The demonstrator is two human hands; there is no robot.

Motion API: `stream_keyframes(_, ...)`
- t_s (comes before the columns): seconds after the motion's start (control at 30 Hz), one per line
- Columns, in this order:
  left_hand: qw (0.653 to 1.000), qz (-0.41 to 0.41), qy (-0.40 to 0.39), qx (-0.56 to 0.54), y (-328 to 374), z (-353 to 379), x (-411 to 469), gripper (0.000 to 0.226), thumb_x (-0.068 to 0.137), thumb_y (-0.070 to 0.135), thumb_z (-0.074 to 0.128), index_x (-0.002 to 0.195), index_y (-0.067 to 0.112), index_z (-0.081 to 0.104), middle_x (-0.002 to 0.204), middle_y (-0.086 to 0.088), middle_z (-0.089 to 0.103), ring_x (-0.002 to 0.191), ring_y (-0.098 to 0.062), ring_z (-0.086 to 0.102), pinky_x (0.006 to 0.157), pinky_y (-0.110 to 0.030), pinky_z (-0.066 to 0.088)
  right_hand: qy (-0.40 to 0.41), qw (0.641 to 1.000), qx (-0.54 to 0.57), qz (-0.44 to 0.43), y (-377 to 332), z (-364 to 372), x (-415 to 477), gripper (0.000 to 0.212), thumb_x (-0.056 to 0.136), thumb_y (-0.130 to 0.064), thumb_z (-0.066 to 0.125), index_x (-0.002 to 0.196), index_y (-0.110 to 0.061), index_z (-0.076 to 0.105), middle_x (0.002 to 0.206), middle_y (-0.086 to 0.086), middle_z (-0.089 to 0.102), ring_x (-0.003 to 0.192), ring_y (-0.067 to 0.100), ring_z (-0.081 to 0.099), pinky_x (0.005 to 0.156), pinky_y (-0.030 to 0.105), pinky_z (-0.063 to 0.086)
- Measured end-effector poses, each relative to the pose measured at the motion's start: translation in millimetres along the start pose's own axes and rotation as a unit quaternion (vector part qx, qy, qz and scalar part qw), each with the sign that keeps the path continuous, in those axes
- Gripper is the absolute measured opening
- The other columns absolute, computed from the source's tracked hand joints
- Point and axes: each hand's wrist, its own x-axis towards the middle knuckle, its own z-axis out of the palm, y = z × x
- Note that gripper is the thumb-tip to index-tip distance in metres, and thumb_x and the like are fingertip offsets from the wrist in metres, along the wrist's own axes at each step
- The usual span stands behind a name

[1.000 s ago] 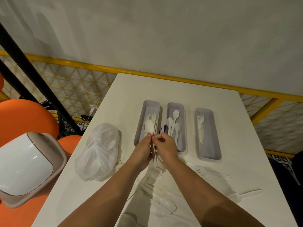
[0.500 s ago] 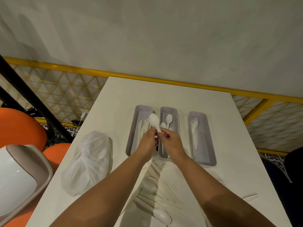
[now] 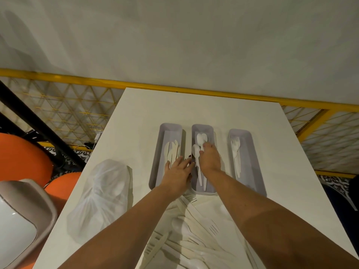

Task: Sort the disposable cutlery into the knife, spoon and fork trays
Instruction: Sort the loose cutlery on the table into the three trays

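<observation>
Brightness: kinda dim, warm indoor light, nothing blown out.
Source: above and a bit to the left, judging by the soft shadows right of the plastic bag (image 3: 104, 195) and the trays (image 3: 250, 140).
Shadows: forearms (image 3: 136, 220) darken the cutlery pile (image 3: 196, 235) between them; vague grey patches on the wall (image 3: 174, 35).
Glare: small highlight on the white lid (image 3: 13, 213), bottom left.
Sharpness: soft and smeary; the pale cutlery melts into the table (image 3: 136, 117).
Edges: fisheye, the yellow rail (image 3: 58, 78) bows.

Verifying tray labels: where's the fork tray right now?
Head view: the fork tray is the rightmost of the three grey trays at mid-table, just right of the spoon tray, which lies under the right hand.
</observation>
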Motion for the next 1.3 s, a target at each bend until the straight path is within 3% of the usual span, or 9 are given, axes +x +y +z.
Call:
stream_keyframes(0.1, 1.0, 0.004, 0.003, 0.005, -1, 1, 0, 0.05, 0.1, 0.026, 0.032, 0.149, 0.025, 0.019, 0.157, 0.006, 0.014, 0.146, -0.021, 0.004, 0.115, -0.052, 0.007, -0.023, 0.997, -0.074, -0.017, -1, 0, 8, 0.032, 0.095, -0.01, 0.04, 0.126, -0.003, 0.044, 0.127, 0.018, 0.049, 0.115, 0.033, 0.049, 0.09, 0.036, 0.04)
stream_keyframes(0.37, 1.0, 0.003, -0.001, -0.003, 0, -2, -1, 0.05, 0.1, 0.025, 0.033, 0.149, 0.024, 0.02, 0.158, 0.005, 0.014, 0.147, -0.021, 0.003, 0.116, -0.052, 0.007, -0.061, 0.989, -0.131, -0.036, 5, 5, 9, 0.033, 0.096, -0.012, 0.042, 0.125, 0.002, 0.046, 0.131, 0.02, 0.045, 0.118, 0.033, 0.047, 0.095, 0.036, 0.04)
stream_keyframes(0.5, 0.997, 0.0, 0.061, -0.054, 4, 0, -6, 0.047, 0.098, 0.021, 0.039, 0.144, 0.023, 0.032, 0.154, 0.003, 0.024, 0.144, -0.021, 0.013, 0.115, -0.044, 0.013, -0.068, 0.981, -0.159, -0.093, -2, -5, -1, 0.041, 0.097, -0.016, 0.042, 0.136, -0.003, 0.039, 0.138, 0.017, 0.04, 0.122, 0.033, 0.046, 0.1, 0.039, 0.04)
stream_keyframes(0.7, 0.966, 0.04, 0.199, -0.162, 5, -3, -37, 0.025, 0.089, 0.011, 0.055, 0.113, 0.01, 0.062, 0.11, -0.005, 0.057, 0.096, -0.019, 0.053, 0.083, -0.026, 0.042, -0.111, 0.967, -0.147, -0.178, -5, -38, -57, 0.018, 0.092, -0.011, 0.05, 0.094, -0.005, 0.066, 0.094, 0.015, 0.067, 0.086, 0.03, 0.063, 0.077, 0.04, 0.053)
stream_keyframes(0.8, 0.963, 0.04, 0.178, -0.201, 3, 0, -65, 0.016, 0.09, 0.013, 0.056, 0.104, 0.009, 0.062, 0.095, 0.002, 0.052, 0.068, -0.004, 0.046, 0.064, -0.012, 0.036, -0.179, 0.95, -0.133, -0.22, 6, -39, -88, 0.017, 0.09, -0.011, 0.053, 0.089, -0.003, 0.069, 0.087, 0.012, 0.068, 0.076, 0.021, 0.061, 0.076, 0.031, 0.051)
stream_keyframes(0.87, 0.965, 0.027, 0.155, -0.211, 1, 5, -80, 0.012, 0.09, 0.017, 0.057, 0.099, 0.01, 0.062, 0.086, 0.007, 0.051, 0.061, -0.001, 0.043, 0.058, -0.009, 0.032, -0.229, 0.934, -0.141, -0.234, 16, -35, -105, 0.017, 0.089, -0.008, 0.055, 0.092, -0.001, 0.07, 0.083, 0.01, 0.065, 0.074, 0.015, 0.055, 0.072, 0.022, 0.045)
stream_keyframes(0.97, 0.971, -0.009, 0.117, -0.209, 0, 12, -99, 0.013, 0.091, 0.022, 0.055, 0.092, 0.013, 0.064, 0.078, 0.003, 0.059, 0.065, -0.009, 0.051, 0.063, -0.017, 0.04, -0.276, 0.926, -0.159, -0.202, 33, -24, -122, 0.021, 0.086, -0.007, 0.059, 0.106, -0.004, 0.065, 0.089, 0.002, 0.055, 0.083, 0.016, 0.052, 0.074, 0.024, 0.041)
stream_keyframes(1.1, 0.978, -0.057, 0.053, -0.195, -9, 17, -116, 0.019, 0.093, 0.022, 0.052, 0.095, 0.011, 0.067, 0.083, 0.001, 0.064, 0.071, -0.012, 0.052, 0.067, -0.018, 0.039, -0.293, 0.91, -0.224, -0.191, 49, -15, -132, 0.044, 0.084, -0.011, 0.064, 0.126, -0.006, 0.051, 0.124, 0.009, 0.054, 0.11, 0.023, 0.054, 0.087, 0.026, 0.042)
stream_keyframes(1.3, 0.966, -0.106, 0.062, -0.23, -17, 22, -128, 0.015, 0.09, 0.016, 0.055, 0.093, 0.01, 0.069, 0.076, 0.004, 0.06, 0.068, -0.011, 0.051, 0.065, -0.018, 0.039, -0.254, 0.921, -0.242, -0.168, 54, -7, -140, 0.042, 0.084, -0.014, 0.063, 0.122, -0.007, 0.048, 0.121, 0.01, 0.055, 0.106, 0.025, 0.055, 0.084, 0.03, 0.044)
